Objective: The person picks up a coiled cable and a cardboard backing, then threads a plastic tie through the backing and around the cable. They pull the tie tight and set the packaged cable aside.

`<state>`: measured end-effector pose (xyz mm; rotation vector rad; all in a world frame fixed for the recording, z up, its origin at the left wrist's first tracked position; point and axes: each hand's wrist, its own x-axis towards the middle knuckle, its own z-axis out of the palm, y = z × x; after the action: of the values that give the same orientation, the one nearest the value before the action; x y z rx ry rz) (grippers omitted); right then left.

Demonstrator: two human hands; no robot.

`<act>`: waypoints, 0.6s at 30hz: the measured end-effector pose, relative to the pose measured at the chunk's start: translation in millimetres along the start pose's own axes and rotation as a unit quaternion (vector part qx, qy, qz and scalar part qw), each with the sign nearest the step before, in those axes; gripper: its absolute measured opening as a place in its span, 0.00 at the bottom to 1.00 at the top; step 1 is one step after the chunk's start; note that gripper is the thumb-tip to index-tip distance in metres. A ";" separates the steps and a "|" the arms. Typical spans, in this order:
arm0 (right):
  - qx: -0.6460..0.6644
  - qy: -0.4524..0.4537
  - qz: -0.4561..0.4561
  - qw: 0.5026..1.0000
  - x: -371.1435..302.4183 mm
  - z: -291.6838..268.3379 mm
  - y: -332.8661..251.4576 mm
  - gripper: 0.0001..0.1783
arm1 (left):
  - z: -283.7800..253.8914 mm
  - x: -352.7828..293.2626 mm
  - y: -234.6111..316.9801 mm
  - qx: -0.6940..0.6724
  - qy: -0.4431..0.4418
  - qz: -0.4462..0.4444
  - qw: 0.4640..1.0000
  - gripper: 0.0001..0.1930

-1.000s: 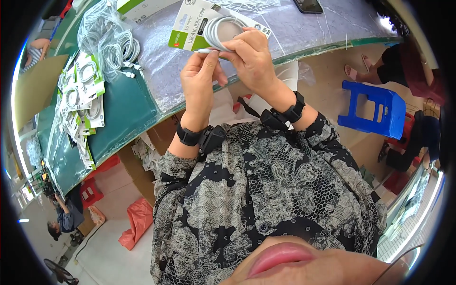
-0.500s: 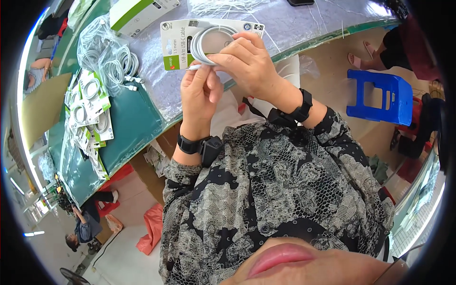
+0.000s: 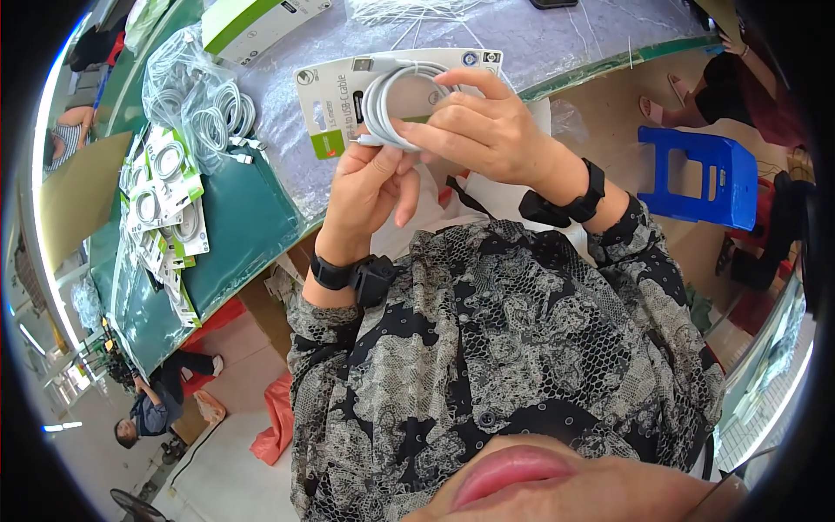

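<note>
A light grey USB cable, wound in a coil, lies against a white and green backing card above the near edge of the table. My left hand pinches the coil's lower end by a white plug, its fingers partly behind the card. From the right, my right hand curls over the coil, thumb and fingers gripping the strands and the card. The metal plug points left along the card's upper part. My right fingertips behind the coil are hidden.
Several carded cables lie piled on the green table at left, beside loose coiled cables in a clear bag. A white and green box and white ties are farther back. A blue stool stands right.
Both hands have brought the card and cable slightly nearer and to the right. My right hand has shifted right, and its index finger is raised along the coil's top.
</note>
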<state>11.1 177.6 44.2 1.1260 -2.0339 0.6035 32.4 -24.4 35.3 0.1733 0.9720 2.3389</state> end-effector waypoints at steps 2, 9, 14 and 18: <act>0.015 -0.013 -0.034 0.999 0.4 -5.5 1.8 0.19 | -1.2 -2.3 1.1 -0.028 -0.025 -0.029 0.999 0.11; 0.055 -0.075 -0.120 0.988 4.0 -18.0 16.2 0.21 | -2.9 -6.2 -1.6 -0.184 -0.091 -0.119 0.971 0.15; 0.086 -0.103 -0.104 0.986 -1.4 -13.3 18.5 0.24 | -6.0 -3.5 -5.2 -0.145 -0.057 -0.094 0.983 0.15; 0.150 -0.108 -0.065 0.981 -5.8 -9.0 23.6 0.23 | -7.6 7.2 -7.0 -0.129 -0.029 -0.080 0.988 0.14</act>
<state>-3.9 198.8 44.1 1.5493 -2.0740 0.7683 27.4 -21.0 24.2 0.0579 0.6226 2.2716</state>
